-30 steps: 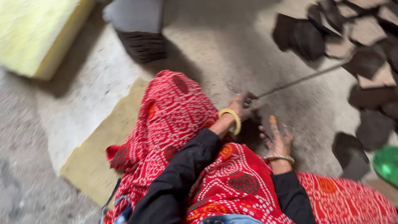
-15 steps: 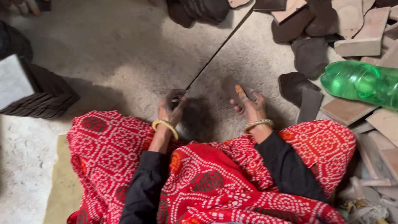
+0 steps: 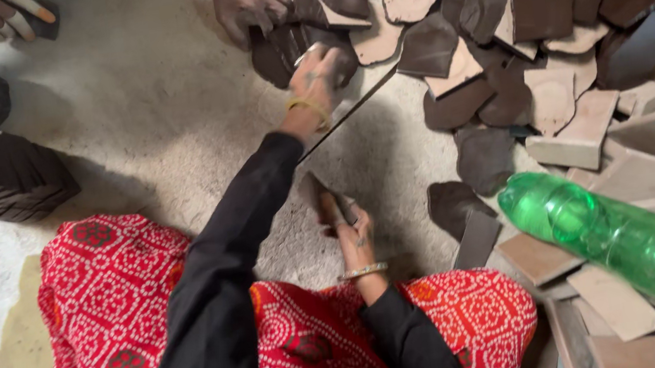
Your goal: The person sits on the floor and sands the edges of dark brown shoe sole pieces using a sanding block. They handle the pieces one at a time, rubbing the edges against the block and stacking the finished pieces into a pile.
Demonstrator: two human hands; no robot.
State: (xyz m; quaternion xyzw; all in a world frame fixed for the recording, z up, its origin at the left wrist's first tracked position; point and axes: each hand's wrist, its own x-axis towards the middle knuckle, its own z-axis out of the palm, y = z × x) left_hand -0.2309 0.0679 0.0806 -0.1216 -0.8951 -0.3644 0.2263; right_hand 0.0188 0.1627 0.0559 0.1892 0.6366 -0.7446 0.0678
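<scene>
Change: Since the earlier picture my left hand (image 3: 318, 73) has gone forward from my lap to the pile of dark pieces (image 3: 444, 45), and my right hand (image 3: 344, 215) has come back close to my knee.
Far left: a stack of dark ribbed pieces (image 3: 6, 178) stands on the floor (image 3: 133, 91), well apart from my hands.
Top left: another person's hands (image 3: 243, 3) are at the edge of the pile, one of them just beside my left hand.
Left hand: the grip is curled over a dark piece at the near edge of the pile; a yellow bangle (image 3: 310, 107) is on the wrist. I cannot tell if the fingers are already closed on the piece or only resting on it.
Thin rod: a long thin metal rod (image 3: 352, 110) runs slanted under my left wrist, over the floor toward the pile. Which hand has it I cannot tell.
Right hand: the grip is closed around a small dark flat piece (image 3: 316, 189), held upright just above the floor.
Right side: pale flat slabs (image 3: 580, 136) lie heaped, and a green plastic bottle (image 3: 643, 241) lies on its side over them.
Doing it well: I judge that the left hand should take one piece only, from the edge, and keep away from the neighbour's fingers.
</scene>
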